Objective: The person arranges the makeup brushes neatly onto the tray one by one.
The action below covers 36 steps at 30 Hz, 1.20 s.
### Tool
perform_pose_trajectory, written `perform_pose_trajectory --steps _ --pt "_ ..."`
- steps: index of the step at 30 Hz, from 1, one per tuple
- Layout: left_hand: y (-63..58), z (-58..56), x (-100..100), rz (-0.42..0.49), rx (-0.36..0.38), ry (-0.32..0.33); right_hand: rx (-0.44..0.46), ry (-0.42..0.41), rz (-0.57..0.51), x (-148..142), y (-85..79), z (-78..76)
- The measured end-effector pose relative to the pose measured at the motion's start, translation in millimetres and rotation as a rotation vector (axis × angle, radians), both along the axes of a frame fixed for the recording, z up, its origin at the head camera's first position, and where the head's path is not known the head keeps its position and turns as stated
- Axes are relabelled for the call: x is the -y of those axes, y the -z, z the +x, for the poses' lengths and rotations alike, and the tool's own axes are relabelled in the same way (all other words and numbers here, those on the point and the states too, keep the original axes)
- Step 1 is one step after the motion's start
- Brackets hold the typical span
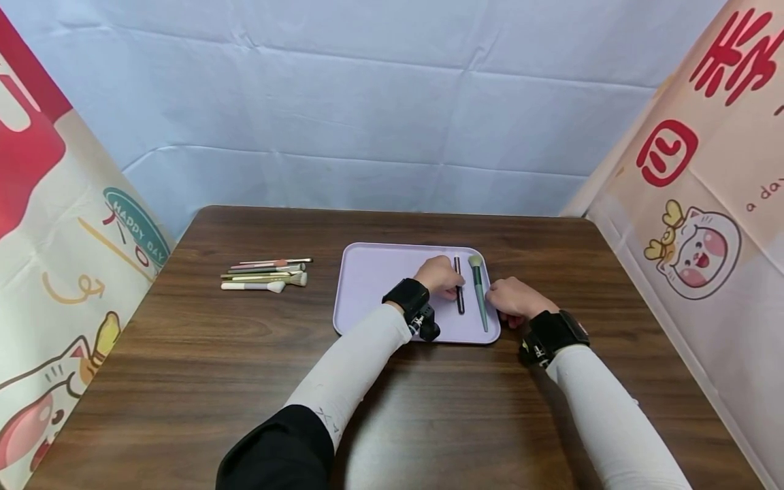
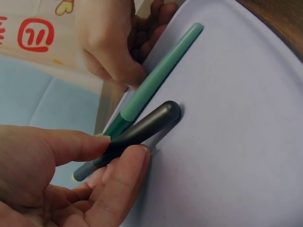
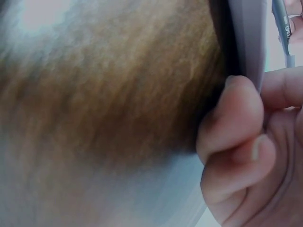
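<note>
My left hand [image 1: 437, 275] is over the right half of a lavender tray [image 1: 373, 279]. Between thumb and fingers it pinches a slim dark makeup brush [image 2: 154, 122], whose rounded handle end points toward the tray surface in the left wrist view. Beside that lies a green makeup brush [image 1: 480, 296] with pale green bristles, along the tray's right side. At the right rim, my right hand [image 1: 519, 299] grips the tray edge, its curled fingers [image 3: 239, 116] on the outer side and underneath in the right wrist view.
Several more makeup brushes [image 1: 263, 278] lie in a loose group on the brown wooden table [image 1: 245, 367], left of the tray. A pale blue cloth [image 1: 367, 109] hangs behind the table, with printed cloths at both sides.
</note>
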<state>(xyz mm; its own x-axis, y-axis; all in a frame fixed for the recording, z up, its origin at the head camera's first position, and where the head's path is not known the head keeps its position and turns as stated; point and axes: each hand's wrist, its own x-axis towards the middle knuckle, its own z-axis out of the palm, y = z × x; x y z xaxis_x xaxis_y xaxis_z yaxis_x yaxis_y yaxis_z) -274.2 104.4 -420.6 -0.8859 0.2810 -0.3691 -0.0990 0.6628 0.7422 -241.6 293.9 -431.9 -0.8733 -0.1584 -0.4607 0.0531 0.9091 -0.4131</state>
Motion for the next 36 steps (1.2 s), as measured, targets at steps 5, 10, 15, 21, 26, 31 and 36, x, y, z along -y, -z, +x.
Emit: perform_pose_trajectory --steps 5,10,15,21,26,31,36 --pt "-0.2 2.1 -2.7 0.004 0.0 -0.001 -0.008 -0.007 -0.005 -0.4 0.4 0.0" --pt "1.2 1.7 -5.2 -0.018 0.003 0.01 -0.013 -0.004 -0.009 -0.8 1.6 -0.5" --pt "3.7 -1.2 -7.7 -0.045 0.003 0.025 -0.022 -0.009 -0.014 -1.2 2.7 -1.3" --pt "6.2 -2.6 -11.3 -0.07 0.014 0.026 -0.016 -0.009 -0.005 -1.8 3.8 -1.8" --pt "9.1 -2.9 -14.4 -0.085 0.016 0.018 -0.007 -0.006 -0.006 -1.0 3.9 -1.2" --pt "10.1 -2.3 -16.7 -0.122 -0.025 0.033 -0.014 -0.007 -0.012 -1.2 3.7 -0.4" --pt "8.9 -0.5 -17.8 -0.169 -0.07 0.054 -0.018 -0.007 -0.019 -2.5 2.7 0.2"
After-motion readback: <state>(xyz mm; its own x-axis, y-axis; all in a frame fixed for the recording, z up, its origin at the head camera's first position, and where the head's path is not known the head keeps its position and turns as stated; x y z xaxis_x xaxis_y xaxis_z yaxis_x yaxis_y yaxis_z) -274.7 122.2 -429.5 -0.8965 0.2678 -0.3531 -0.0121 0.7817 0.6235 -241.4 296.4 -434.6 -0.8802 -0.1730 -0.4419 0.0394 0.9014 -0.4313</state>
